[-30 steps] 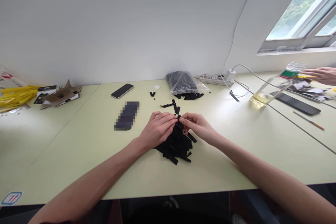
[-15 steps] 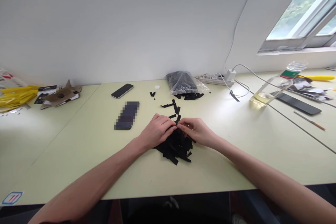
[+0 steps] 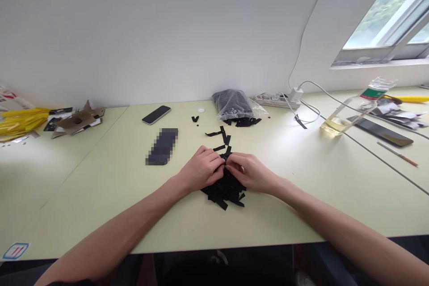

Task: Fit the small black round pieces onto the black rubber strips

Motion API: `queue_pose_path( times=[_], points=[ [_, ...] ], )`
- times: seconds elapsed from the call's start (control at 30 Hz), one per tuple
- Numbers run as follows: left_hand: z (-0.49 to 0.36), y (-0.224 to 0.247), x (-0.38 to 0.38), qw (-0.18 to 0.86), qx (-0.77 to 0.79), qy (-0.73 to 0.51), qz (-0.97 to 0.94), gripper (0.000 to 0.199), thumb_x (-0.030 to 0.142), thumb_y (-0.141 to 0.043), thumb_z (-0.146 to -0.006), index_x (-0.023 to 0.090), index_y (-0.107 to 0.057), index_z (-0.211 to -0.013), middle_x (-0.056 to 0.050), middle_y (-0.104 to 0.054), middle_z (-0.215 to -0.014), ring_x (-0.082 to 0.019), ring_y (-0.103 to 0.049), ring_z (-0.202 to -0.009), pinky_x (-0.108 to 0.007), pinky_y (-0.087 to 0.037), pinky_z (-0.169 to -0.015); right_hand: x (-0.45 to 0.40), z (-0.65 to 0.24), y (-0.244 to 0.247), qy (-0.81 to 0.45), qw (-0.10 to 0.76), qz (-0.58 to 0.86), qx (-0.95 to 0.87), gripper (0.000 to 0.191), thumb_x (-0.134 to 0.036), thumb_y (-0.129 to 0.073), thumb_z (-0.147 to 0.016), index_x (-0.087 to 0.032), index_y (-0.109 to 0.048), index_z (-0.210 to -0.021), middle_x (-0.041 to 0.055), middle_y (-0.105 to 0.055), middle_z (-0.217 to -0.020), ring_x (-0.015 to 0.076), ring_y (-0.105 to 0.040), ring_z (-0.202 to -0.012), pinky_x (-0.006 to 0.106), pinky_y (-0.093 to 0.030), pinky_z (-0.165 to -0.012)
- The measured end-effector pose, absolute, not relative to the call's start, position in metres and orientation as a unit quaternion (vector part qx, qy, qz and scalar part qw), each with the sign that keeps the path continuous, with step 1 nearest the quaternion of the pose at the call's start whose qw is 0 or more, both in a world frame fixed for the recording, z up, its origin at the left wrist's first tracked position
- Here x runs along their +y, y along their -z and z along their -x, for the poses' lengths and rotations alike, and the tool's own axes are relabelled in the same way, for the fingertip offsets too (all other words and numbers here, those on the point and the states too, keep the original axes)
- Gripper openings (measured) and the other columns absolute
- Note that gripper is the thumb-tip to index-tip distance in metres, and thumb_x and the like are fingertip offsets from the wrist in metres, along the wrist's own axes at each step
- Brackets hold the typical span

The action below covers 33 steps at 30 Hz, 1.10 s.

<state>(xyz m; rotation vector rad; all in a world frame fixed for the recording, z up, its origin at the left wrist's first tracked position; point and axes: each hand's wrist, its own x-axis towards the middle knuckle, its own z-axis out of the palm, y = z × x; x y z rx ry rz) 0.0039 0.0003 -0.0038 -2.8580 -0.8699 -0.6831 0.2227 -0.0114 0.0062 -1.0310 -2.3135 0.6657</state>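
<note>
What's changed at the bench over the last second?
The left hand and right hand have dropped lower and closer together, fingers meeting on the far end of the pile of black strips. The co-worker's hand at far right has left view. The bagged strips and phone stayed put.

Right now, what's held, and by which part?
The left hand and right hand seem to pinch a black strip at its lower end; the fingers hide the exact grip.
</note>
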Motion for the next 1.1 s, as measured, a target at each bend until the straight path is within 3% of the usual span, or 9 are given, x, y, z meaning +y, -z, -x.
queue_pose_path(
  times=[0.2,0.6,0.93,1.1],
  points=[
    [-0.007,0.005,-0.001,-0.011,-0.298,0.239,0.924,0.022,0.02,-0.05,-0.099,0.018,-0.063,-0.082,-0.003,-0.064,-0.077,-0.018,-0.058,-0.078,-0.036,-0.042,-0.083,-0.013,-0.22,-0.006,-0.242,0.27,0.352,-0.863,0.03,-0.022,-0.044,-0.098,-0.022,-0.034,-0.071,-0.0024,-0.043,-0.067,0.0116,-0.035,-0.058,0.027,-0.029,-0.056],
    [-0.005,0.009,0.003,-0.07,-0.31,0.282,0.905,0.029,0.021,-0.052,-0.098,0.019,-0.059,-0.069,0.0,-0.06,-0.068,-0.016,-0.055,-0.071,-0.035,-0.042,-0.081,-0.013,-0.217,0.0,-0.243,0.295,0.334,-0.862,0.025,-0.019,-0.04,-0.101,-0.021,-0.04,-0.075,-0.0006,-0.046,-0.073,0.0125,-0.039,-0.062,0.027,-0.032,-0.059],
    [-0.003,0.007,0.004,-0.14,-0.324,0.331,0.875,0.017,0.019,-0.056,-0.095,0.02,-0.064,-0.081,0.001,-0.065,-0.072,-0.014,-0.058,-0.071,-0.034,-0.043,-0.084,-0.01,-0.223,-0.006,-0.254,0.301,0.362,-0.845,0.016,-0.022,-0.048,-0.098,-0.02,-0.051,-0.083,0.0004,-0.052,-0.075,0.0134,-0.044,-0.064,0.027,-0.036,-0.06],
    [-0.003,0.007,0.003,-0.136,-0.33,0.32,0.878,0.032,0.03,-0.056,-0.1,0.019,-0.055,-0.07,0.002,-0.059,-0.067,-0.014,-0.054,-0.067,-0.033,-0.041,-0.08,-0.005,-0.23,-0.01,-0.237,0.313,0.39,-0.833,0.014,-0.02,-0.05,-0.095,-0.02,-0.049,-0.081,-0.0007,-0.051,-0.074,0.0128,-0.044,-0.063,0.027,-0.036,-0.06]
  ],
)
